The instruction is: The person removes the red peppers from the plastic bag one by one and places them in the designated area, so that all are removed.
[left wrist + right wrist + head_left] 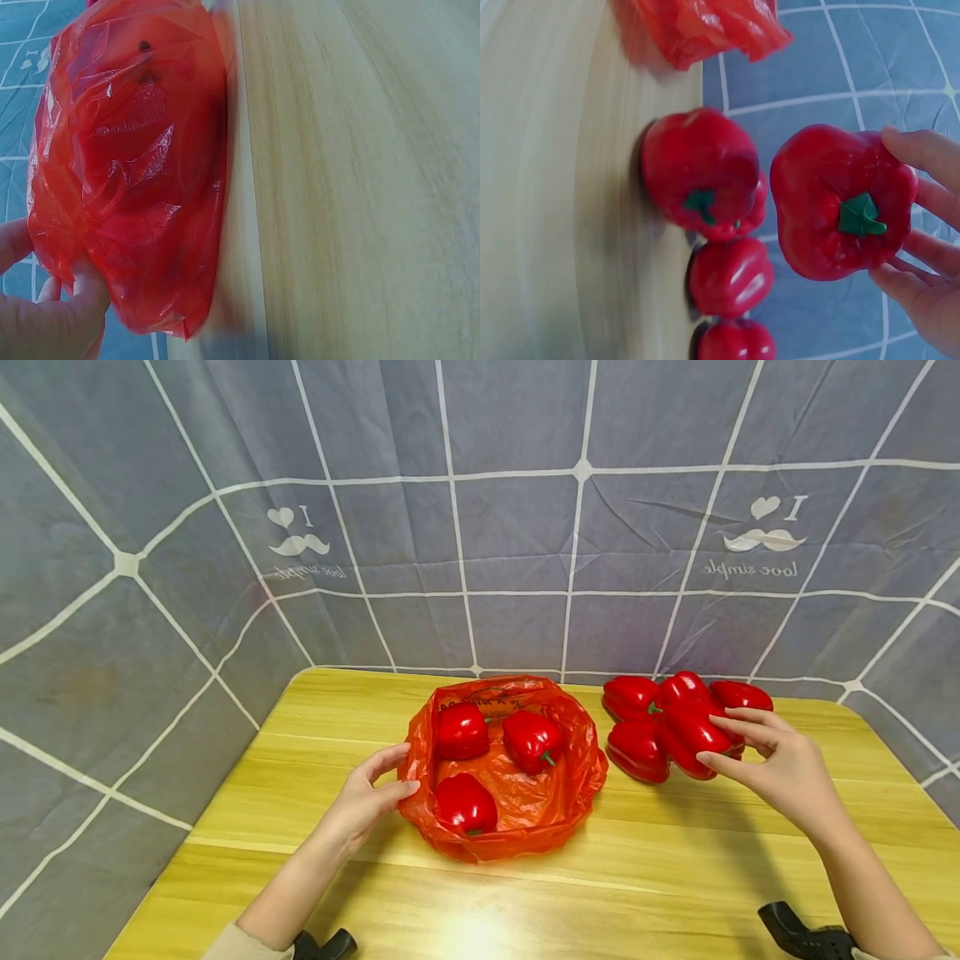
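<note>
An orange-red plastic bag (517, 839) stands on the table with its mouth spread wide. Inside lie three red bell peppers: one at the back left (461, 732), one to the right (532, 739) and one at the front left (467, 803). My left hand (363, 797) pinches the bag's left side; in the left wrist view the thumb (90, 289) presses into the plastic. My right hand (787, 768) grips another bell pepper (817, 187) between thumb and fingers, raised off the table, its green stem facing the right wrist camera.
Several more red bell peppers (637, 752) sit on the table right of the bag, partly behind the held one. The light wooden table (300, 735) backs onto a grey curtain (517, 543) with white lines. Black straps with mounts (810, 935) sit on both wrists.
</note>
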The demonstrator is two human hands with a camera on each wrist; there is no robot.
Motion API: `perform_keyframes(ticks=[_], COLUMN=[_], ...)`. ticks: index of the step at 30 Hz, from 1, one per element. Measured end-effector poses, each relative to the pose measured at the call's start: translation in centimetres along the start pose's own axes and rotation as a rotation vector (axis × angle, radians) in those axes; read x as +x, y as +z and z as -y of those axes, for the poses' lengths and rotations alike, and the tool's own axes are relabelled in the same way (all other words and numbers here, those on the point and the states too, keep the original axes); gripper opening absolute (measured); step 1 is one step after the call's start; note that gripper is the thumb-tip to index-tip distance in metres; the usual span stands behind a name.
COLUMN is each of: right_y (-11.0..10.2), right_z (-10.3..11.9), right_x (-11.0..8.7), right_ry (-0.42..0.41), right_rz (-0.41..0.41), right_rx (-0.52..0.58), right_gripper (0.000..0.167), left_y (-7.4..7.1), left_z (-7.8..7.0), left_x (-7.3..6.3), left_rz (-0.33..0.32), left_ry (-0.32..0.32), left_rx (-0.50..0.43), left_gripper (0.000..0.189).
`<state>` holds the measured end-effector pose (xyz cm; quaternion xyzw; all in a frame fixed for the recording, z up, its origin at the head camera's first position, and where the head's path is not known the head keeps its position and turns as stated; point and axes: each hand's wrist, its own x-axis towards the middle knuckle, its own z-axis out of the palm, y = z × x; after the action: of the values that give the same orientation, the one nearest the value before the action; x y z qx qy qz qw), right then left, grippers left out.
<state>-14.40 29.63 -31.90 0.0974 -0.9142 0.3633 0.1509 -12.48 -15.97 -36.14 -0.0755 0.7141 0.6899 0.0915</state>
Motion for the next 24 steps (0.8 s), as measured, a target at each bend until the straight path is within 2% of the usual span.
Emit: perform_keyframes(ticks=[10, 18, 24], right_y=[-0.8, -0.4, 0.4], right_z=[-2.4, -4.2, -5.5], right_x=[-0.7, -1.3, -1.7], right_ry=[0.069, 0.059, 0.058], right_rz=[-0.009, -0.029, -0.029], right_rx=[-0.039, -0.097, -0.092], right_gripper=[0.050, 0.049, 0.047], left_y=[0.1, 0.0, 0.0], left_z=[-0.2, 0.0, 0.1], left_x=[0.0, -0.2, -0.1], left_rz=[0.010, 0.016, 0.011], left_ry=[0.010, 0.009, 0.003], left_rx=[-0.004, 0.007, -0.003], left_gripper=[0.055, 0.055, 0.055])
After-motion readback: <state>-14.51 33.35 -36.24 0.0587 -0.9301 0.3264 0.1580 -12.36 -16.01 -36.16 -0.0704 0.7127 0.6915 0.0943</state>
